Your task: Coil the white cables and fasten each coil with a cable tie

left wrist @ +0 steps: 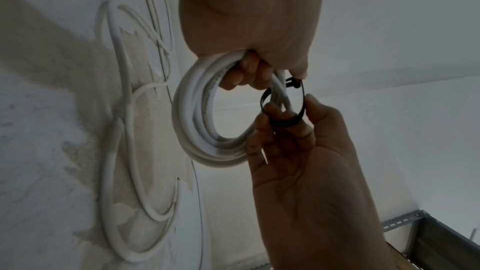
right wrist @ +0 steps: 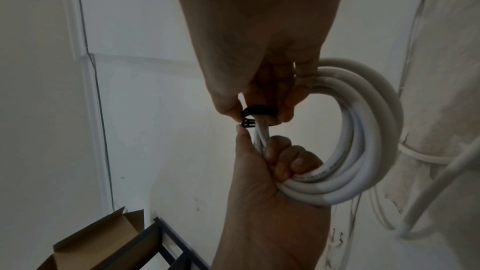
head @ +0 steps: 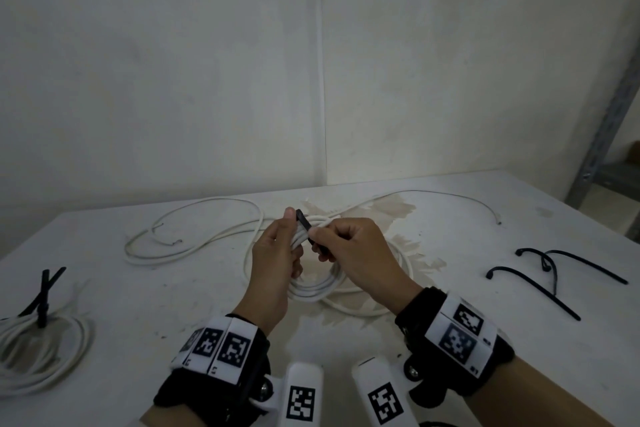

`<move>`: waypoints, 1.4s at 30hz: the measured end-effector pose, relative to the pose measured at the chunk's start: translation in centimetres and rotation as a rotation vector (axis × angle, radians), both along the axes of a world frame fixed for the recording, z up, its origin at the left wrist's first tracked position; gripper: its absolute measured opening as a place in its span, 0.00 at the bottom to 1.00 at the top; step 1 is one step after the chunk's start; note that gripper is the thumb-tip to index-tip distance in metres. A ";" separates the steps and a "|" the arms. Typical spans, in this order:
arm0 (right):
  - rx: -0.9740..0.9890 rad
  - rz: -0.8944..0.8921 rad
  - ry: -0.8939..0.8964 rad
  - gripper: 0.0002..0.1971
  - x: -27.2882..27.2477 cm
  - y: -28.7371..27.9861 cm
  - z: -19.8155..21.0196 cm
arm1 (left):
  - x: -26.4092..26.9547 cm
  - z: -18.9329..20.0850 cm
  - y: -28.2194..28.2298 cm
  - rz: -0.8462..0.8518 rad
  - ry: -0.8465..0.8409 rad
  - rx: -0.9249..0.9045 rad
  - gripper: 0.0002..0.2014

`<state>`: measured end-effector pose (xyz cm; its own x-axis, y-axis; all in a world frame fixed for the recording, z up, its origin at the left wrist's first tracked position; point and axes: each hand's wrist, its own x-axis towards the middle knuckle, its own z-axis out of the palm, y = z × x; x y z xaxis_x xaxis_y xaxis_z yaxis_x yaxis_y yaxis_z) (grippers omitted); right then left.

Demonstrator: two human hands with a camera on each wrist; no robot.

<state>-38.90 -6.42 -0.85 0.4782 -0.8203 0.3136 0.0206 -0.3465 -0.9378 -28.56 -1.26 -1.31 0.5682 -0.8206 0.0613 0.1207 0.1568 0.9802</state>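
Both hands meet above the middle of the table [head: 485, 340]. My left hand [head: 273, 253] is curled round the white coil [left wrist: 197, 122], thumb on the cable tie's [left wrist: 283, 110] head, and my right hand [head: 360, 253] pinches the black strap looped round the turns. If the tail misses the head, I think the loop will spring open. Should my left grip slacken, the turns would probably fan out. Spare ties [head: 550, 270] lie by the right edge, a tied coil [head: 41, 350] by the left.

- No text can be read with certainty.
- Coiled white cable [right wrist: 335, 168]: a line of grey print runs along its jacket, too blurred to read.
- Wristbands [head: 460, 329]: black-and-white square code markers with small digits beside them, illegible.
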 end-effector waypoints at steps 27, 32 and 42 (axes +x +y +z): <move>-0.001 -0.039 -0.018 0.15 1.2 1.0 0.7 | 1.0 0.5 0.4 0.043 -0.100 -0.043 0.11; -0.062 -0.092 -0.025 0.16 2.2 1.3 0.9 | 0.8 0.7 0.5 0.055 -0.108 -0.037 0.11; -0.128 -0.063 -0.058 0.10 2.3 2.3 0.6 | 1.5 1.7 1.1 0.060 -0.069 -0.068 0.10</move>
